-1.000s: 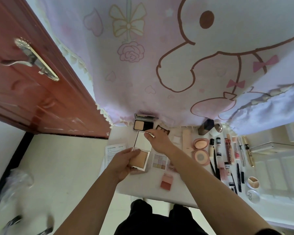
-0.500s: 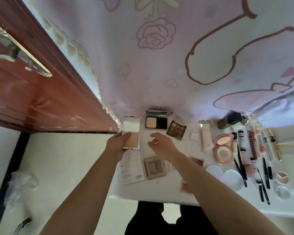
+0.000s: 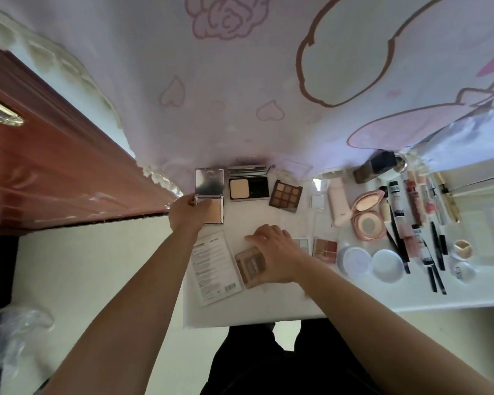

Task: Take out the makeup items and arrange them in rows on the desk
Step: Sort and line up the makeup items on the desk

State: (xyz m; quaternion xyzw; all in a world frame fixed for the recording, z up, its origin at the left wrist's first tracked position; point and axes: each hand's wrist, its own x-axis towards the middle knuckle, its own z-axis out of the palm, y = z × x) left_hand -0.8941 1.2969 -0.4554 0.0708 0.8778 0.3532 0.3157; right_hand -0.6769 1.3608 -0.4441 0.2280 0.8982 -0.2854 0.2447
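While L hand (image 3: 187,215) grips compact (image 3: 215,210) | R hand (image 3: 274,252) atop palette (image 3: 250,265), grip unclear | desk (image 3: 268,305), curtain (image 3: 240,115)

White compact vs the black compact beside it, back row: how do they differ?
Case: the white compact has a pale silvery frame; the black compact's is dark.
Pan: powder fills the white compact's base, but only the left half of the black compact's.
Contact: the left hand holds the white compact; nothing touches the black compact.
Both lie open on the desk, lids toward the curtain.
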